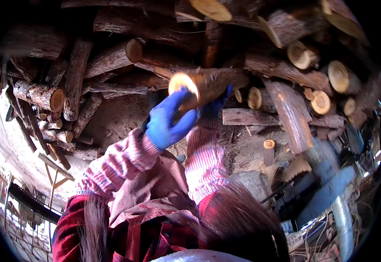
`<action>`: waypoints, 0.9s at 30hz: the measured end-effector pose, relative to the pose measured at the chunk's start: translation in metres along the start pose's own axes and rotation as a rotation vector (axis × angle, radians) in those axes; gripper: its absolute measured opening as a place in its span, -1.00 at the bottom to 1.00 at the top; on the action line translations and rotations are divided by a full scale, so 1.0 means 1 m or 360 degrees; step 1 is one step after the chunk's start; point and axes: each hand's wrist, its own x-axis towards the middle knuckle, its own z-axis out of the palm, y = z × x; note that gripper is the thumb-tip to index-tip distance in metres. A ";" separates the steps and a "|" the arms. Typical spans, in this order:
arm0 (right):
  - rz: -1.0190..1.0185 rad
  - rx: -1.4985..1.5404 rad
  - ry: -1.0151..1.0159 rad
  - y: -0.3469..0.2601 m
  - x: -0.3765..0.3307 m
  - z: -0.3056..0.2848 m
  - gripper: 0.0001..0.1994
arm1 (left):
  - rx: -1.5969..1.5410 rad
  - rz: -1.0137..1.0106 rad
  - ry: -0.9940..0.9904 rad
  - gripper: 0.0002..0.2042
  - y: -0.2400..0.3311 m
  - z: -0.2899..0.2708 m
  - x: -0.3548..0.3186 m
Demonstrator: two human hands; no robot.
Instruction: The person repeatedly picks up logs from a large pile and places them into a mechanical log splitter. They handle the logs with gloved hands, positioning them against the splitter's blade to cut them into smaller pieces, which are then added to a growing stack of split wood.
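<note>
A short log [218, 84] with rough brown bark and a pale, sunlit cut end is held up in front of me, slightly blurred. My left hand [169, 118], in a blue glove, grips its near-left cut end, the fingers bent against the wood. From underneath, my right hand [214, 107], also in a blue glove, supports the log's middle. One blue fingertip shows along the bark; the rest of that hand is partly hidden by the log and in shadow. Pink checked sleeve covers reach to both wrists.
Stacked logs [112, 59] stretch across the back and both sides. A small upright piece of wood [269, 153] stands on the dirt floor [125, 115]. At the right is a blurred machine-like blue-grey object [325, 192] beside a metal pipe [342, 218]. A wooden stand [55, 168] sits left.
</note>
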 end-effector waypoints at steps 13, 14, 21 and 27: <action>0.0317 -0.1214 -0.0599 -0.014 -0.339 -0.035 -0.43 | -0.1305 -0.0466 -0.0028 -0.42 -0.079 0.057 -0.188; 0.0172 -0.1314 -0.0726 -0.027 -0.369 -0.025 -0.44 | -0.1293 -0.0388 0.0068 -0.41 -0.046 0.081 -0.212; -0.0674 -0.1785 -0.0910 -0.162 -0.594 0.013 -0.10 | -0.1702 0.0360 -0.0198 -0.50 0.176 0.245 -0.386; -0.1804 -0.2667 -0.0414 -0.348 -0.726 -0.088 -0.06 | -0.0781 0.0994 -0.0953 -0.49 0.236 0.375 -0.476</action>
